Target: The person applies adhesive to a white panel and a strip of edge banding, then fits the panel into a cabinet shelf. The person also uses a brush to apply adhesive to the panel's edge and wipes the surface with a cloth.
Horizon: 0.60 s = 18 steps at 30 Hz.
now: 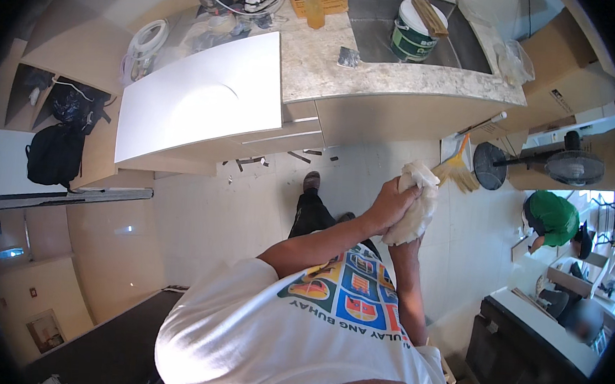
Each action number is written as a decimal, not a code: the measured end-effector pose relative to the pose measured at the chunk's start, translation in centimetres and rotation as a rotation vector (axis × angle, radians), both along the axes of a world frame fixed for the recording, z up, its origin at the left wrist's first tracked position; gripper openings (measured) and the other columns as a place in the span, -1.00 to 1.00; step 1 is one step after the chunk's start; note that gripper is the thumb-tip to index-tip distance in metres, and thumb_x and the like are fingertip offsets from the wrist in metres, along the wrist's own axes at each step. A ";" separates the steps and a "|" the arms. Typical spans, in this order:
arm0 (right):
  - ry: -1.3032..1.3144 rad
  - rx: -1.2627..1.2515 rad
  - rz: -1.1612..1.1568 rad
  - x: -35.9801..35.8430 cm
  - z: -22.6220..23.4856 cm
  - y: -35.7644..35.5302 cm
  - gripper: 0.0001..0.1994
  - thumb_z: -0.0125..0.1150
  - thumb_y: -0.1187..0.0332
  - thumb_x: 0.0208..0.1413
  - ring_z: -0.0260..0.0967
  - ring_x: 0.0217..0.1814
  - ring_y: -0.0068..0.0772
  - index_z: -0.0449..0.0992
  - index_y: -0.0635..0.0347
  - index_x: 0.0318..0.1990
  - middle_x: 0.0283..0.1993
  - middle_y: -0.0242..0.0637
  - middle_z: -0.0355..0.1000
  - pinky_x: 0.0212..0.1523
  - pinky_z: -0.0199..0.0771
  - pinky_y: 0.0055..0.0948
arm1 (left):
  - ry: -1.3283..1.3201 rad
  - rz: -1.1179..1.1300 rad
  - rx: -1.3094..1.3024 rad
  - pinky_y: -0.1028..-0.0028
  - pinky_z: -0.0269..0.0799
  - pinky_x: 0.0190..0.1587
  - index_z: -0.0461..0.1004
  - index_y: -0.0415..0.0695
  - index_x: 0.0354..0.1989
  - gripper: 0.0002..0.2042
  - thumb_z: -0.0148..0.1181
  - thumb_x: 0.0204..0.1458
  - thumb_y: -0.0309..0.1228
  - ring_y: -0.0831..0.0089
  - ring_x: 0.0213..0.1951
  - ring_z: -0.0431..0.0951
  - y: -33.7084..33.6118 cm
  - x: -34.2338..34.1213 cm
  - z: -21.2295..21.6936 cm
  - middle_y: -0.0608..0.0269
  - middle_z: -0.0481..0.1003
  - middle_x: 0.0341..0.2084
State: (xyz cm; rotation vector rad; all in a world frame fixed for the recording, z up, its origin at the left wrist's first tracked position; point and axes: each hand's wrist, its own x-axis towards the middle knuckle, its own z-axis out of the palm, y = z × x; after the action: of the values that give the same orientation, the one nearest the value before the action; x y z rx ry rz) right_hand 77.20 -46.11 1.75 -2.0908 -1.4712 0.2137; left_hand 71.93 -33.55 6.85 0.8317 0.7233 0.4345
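Observation:
A crumpled off-white cloth [420,210] is bunched up in front of my body, above the tiled floor. My left hand [391,203] grips it from the left side, with fingers closed into its folds. My right forearm comes up from below, and the cloth covers most of my right hand [405,247]. The fingers of that hand are hidden, so its grip does not show. The two hands are close together at the cloth.
Ahead stands a counter [316,71] with a white panel [199,102] and a sink holding a bucket [415,35]. A yellow broom [459,167] and a black fan [573,168] are to the right. Dark scraps [252,161] litter the floor. A person in green [554,218] bends at far right.

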 end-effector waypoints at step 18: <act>0.284 0.234 -0.152 0.7 6.4 2.5 -0.59 0.18 0.55 0.11 0.30 0.32 0.04 0.44 0.33 0.16 0.26 0.09 0.33 0.29 0.26 -0.16 | -0.456 -0.350 -0.561 0.27 0.46 0.09 0.37 -0.03 0.22 -0.47 -0.06 0.31 0.12 0.42 0.01 0.51 0.4 -1.0 0.1 0.28 0.50 0.00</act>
State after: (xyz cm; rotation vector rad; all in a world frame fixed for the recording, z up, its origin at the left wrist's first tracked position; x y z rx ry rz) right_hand 77.95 -43.59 8.19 -1.8846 -1.1091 0.2546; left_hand 70.97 -33.18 6.92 0.2960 0.2390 0.0823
